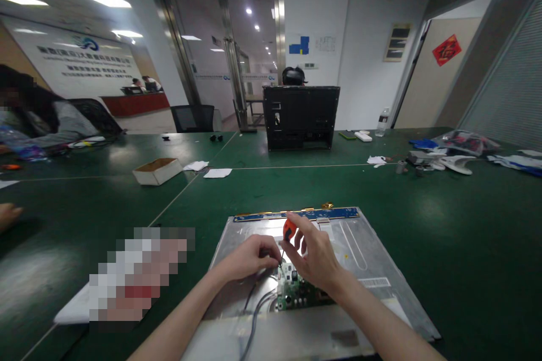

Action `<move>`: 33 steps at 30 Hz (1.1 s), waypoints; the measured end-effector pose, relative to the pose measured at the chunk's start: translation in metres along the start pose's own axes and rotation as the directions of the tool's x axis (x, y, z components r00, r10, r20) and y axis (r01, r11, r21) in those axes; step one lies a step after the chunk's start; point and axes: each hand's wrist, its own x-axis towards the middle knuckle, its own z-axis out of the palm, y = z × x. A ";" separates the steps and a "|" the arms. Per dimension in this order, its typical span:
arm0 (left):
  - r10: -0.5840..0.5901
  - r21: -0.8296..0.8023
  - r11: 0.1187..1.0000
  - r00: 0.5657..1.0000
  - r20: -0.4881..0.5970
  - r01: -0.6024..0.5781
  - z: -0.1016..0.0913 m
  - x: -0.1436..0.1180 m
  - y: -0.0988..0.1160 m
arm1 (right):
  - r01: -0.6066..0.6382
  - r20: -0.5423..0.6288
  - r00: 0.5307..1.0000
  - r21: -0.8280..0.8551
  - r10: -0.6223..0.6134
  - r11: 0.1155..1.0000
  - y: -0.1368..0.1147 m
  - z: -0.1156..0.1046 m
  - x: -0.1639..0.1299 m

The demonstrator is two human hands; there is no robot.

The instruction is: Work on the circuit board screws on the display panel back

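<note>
A flat metal display panel (381,259) lies back side up on the table before me. On it sits a green circuit board (292,296), with dark cables (255,316) running from its left side. My right hand (315,251) grips the orange handle of a screwdriver (288,229), whose thin shaft points down at the board's upper left corner. My left hand (254,256) is closed close to the screwdriver's tip, thumb and fingers pinched together; what they hold, if anything, is too small to make out. A blue circuit strip (342,213) runs along the panel's far edge.
A black monitor casing (301,118) stands upright farther back. An open cardboard box (157,171) and papers (217,173) lie at left. Loose parts and bags (466,144) are at far right. Another person's hand (9,215) rests at the left edge.
</note>
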 end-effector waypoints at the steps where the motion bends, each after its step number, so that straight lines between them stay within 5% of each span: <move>1: 0.000 -0.003 1.000 1.000 0.006 0.000 0.000 0.000 0.000 | -0.003 0.004 1.000 0.002 0.003 1.000 0.000 0.000 0.000; 33: -0.002 -0.034 0.999 1.000 0.011 0.002 0.000 -0.001 0.004 | -0.019 0.037 0.999 -0.001 0.019 1.000 0.000 0.000 -0.001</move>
